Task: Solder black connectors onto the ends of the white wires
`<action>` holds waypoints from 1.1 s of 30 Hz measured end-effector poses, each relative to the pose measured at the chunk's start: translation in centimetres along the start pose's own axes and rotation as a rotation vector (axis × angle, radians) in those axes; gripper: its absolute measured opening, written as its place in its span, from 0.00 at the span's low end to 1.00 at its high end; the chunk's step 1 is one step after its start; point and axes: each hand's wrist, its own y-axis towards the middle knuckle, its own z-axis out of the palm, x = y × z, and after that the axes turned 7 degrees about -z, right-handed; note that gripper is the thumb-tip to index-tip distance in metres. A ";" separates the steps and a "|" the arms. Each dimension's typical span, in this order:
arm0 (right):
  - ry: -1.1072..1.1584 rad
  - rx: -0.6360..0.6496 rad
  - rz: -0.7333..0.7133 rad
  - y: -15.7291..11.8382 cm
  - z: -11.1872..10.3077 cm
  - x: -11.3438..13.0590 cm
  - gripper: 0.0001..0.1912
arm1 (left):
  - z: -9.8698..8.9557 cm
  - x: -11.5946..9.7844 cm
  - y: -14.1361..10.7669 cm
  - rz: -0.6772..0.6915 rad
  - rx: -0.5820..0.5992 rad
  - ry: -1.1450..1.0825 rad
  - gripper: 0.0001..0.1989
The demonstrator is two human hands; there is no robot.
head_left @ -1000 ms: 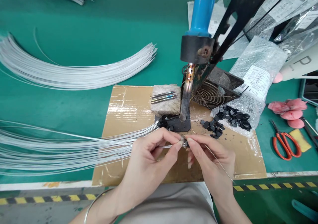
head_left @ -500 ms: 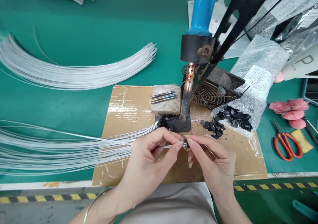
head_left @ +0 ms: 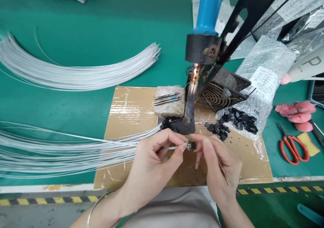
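My left hand pinches a white cable close to its end, between thumb and forefinger. A small black connector sticks out past those fingertips to the right. Just right of the connector is my right hand, its thumb and forefinger slightly apart from it. A thin silvery wire runs through the curled fingers of that hand and out past the wrist side; its far end is hidden. Behind the left hand, several white cables end in black connectors by a dark metal base.
A blue-handled soldering iron hangs on a black bracket above the cardboard. Behind stand a small fan and a wrapped block. Loose black connectors, a bubble bag and orange scissors lie right. A cable bundle lies left.
My right fingers have let go of the black connector and drawn back right, so it now shows clearly. The thin wire has shifted within the right hand. My left hand has hardly moved.
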 end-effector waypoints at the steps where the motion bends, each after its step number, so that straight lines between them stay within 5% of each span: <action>1: -0.025 0.015 -0.009 0.0 -0.1 0.1 0.17 | 0.0 0.0 0.0 0.003 -0.013 0.008 0.10; 4: -0.031 0.011 0.047 -0.2 -0.2 0.5 0.19 | 0.1 0.1 0.2 0.015 -0.047 0.027 0.09; 10: -0.150 -0.003 0.042 -0.1 -0.4 0.9 0.07 | 0.0 -0.1 0.9 0.029 -0.106 0.047 0.07; 15: -0.117 0.057 -0.087 0.6 -0.7 0.3 0.10 | -0.1 -0.9 1.3 0.011 -0.097 0.070 0.07; 23: 0.011 -0.081 0.015 0.9 0.8 1.3 0.10 | -0.1 -1.7 2.0 0.021 -0.140 0.137 0.07; 33: -0.007 -0.054 -0.027 1.6 0.5 1.0 0.11 | -0.3 -2.0 2.2 0.007 -0.146 0.163 0.06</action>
